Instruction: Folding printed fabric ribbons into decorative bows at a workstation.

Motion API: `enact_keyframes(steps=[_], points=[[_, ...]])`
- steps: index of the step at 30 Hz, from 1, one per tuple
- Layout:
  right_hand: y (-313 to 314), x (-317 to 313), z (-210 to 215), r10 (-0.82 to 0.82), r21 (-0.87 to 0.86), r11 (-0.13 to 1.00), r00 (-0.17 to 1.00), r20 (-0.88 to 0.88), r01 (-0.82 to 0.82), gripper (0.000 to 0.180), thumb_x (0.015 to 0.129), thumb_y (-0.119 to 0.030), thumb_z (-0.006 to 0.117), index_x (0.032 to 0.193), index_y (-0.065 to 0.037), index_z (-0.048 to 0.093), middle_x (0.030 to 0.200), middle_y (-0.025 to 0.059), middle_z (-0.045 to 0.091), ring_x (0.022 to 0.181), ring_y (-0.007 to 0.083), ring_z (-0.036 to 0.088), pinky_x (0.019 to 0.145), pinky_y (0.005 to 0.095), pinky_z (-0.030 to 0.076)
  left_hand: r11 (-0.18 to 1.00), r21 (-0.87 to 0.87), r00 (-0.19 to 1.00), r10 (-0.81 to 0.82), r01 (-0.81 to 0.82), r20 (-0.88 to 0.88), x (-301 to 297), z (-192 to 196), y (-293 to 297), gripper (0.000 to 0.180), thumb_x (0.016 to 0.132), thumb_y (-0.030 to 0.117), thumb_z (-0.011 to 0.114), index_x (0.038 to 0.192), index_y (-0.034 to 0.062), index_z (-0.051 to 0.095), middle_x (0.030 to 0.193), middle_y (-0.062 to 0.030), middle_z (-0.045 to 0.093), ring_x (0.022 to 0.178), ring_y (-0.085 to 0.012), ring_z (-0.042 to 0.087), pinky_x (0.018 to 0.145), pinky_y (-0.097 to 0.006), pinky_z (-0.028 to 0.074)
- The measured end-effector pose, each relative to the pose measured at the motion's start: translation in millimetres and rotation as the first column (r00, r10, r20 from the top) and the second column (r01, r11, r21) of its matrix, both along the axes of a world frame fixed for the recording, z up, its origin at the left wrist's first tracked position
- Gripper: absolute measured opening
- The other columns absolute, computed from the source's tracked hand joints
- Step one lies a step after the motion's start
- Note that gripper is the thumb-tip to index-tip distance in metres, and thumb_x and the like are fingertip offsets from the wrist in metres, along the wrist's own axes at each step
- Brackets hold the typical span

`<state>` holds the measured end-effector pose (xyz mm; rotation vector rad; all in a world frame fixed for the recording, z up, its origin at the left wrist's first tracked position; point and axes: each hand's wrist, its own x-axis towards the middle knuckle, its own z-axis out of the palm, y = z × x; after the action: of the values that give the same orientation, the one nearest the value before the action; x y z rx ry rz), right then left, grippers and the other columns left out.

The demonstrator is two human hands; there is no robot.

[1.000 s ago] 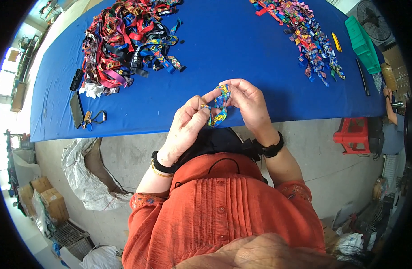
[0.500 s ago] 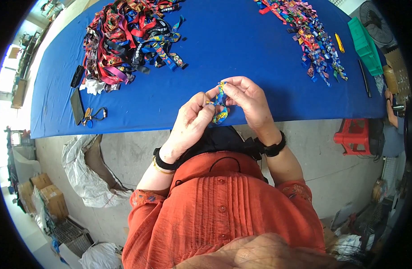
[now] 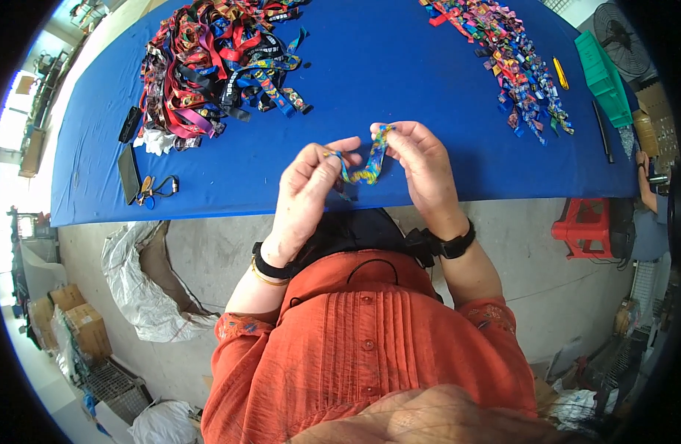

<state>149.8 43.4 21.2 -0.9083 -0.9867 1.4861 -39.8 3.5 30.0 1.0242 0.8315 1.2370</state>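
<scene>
Strap [image 3: 377, 157] clamped between thumb and fingers of left hand [image 3: 306, 189] and right hand [image 3: 425, 169], held apart; middle thus left sagging.

We see a wide blue-covered table [image 3: 385, 74], and we read its top as a clock, twelve at the far side. Toward ten o'clock we have a tangled heap of patterned ribbons [image 3: 200, 74], a crumpled white piece [image 3: 157, 142] against its near edge. Near nine sits a small black case [image 3: 129, 124]; round to eight we find a flat dark rectangle [image 3: 129, 174] and, just beside it, a small corded trinket [image 3: 149, 194]. Between two and three we see a long bunch of short colourful strips [image 3: 503, 59], then a slim yellow tool [image 3: 560, 74] and a green bin [image 3: 604, 78]. Just past three lies a thin black rod [image 3: 602, 132].
</scene>
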Motion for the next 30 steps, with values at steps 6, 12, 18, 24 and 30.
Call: enact_keyframes(steps=[6, 12, 18, 24, 30], points=[[6, 6, 5, -0.112, -0.003, 0.994, 0.994, -0.021, 0.112, 0.018, 0.098, -0.017, 0.056, 0.105, -0.001, 0.059, 0.103, 0.0108, 0.071, 0.092, 0.0120, 0.063, 0.081, 0.0254, 0.047, 0.986, -0.114, 0.985, 0.137, -0.125, 0.104, -4, -5, 16, 0.016, 0.101, 0.015, 0.052, 0.100, 0.0032, 0.063, 0.110, -0.0141, 0.068, 0.091, -0.0133, 0.062, 0.081, -0.027, 0.048], [2, 4, 20, -0.148, -0.051, 0.988, 0.989, -0.023, 0.146, 0.020, 0.099, -0.016, 0.054, 0.110, 0.001, 0.055, 0.102, 0.0153, 0.070, 0.088, 0.0162, 0.067, 0.080, 0.0295, 0.053, 0.981, -0.125, 0.983, 0.160, -0.148, 0.092, -4, 7, 22, 0.019, 0.099, 0.016, 0.057, 0.107, 0.0003, 0.065, 0.097, -0.0079, 0.071, 0.083, -0.0103, 0.064, 0.074, -0.023, 0.048], [1, 12, 37, -0.140, -0.075, 0.988, 0.990, -0.027, 0.138, 0.017, 0.099, -0.016, 0.053, 0.107, 0.000, 0.054, 0.100, 0.0163, 0.070, 0.084, 0.0175, 0.069, 0.074, 0.0300, 0.056, 0.985, -0.069, 0.987, 0.158, -0.156, 0.031, 0, 18, 31, 0.018, 0.098, 0.015, 0.060, 0.105, -0.0001, 0.067, 0.089, -0.0028, 0.069, 0.075, -0.0072, 0.060, 0.070, -0.021, 0.046], [-2, 17, 39, -0.165, -0.120, 0.981, 0.983, -0.083, 0.155, 0.017, 0.099, -0.017, 0.053, 0.106, -0.002, 0.052, 0.098, 0.0162, 0.068, 0.082, 0.0206, 0.069, 0.072, 0.0327, 0.057, 0.980, -0.061, 0.975, 0.193, -0.187, 0.110, 7, 22, 33, 0.016, 0.096, 0.014, 0.062, 0.104, 0.0000, 0.066, 0.084, -0.0025, 0.068, 0.071, -0.0071, 0.060, 0.065, -0.021, 0.048], [-7, 21, 34, -0.190, -0.108, 0.978, 0.975, -0.117, 0.178, 0.017, 0.099, -0.017, 0.052, 0.106, -0.002, 0.051, 0.097, 0.0173, 0.067, 0.085, 0.0247, 0.070, 0.072, 0.0342, 0.057, 0.971, -0.016, 0.966, 0.238, -0.238, 0.105, 8, 23, 34, 0.018, 0.095, 0.012, 0.062, 0.108, -0.0005, 0.066, 0.086, -0.0022, 0.068, 0.072, -0.0069, 0.060, 0.066, -0.022, 0.048]])
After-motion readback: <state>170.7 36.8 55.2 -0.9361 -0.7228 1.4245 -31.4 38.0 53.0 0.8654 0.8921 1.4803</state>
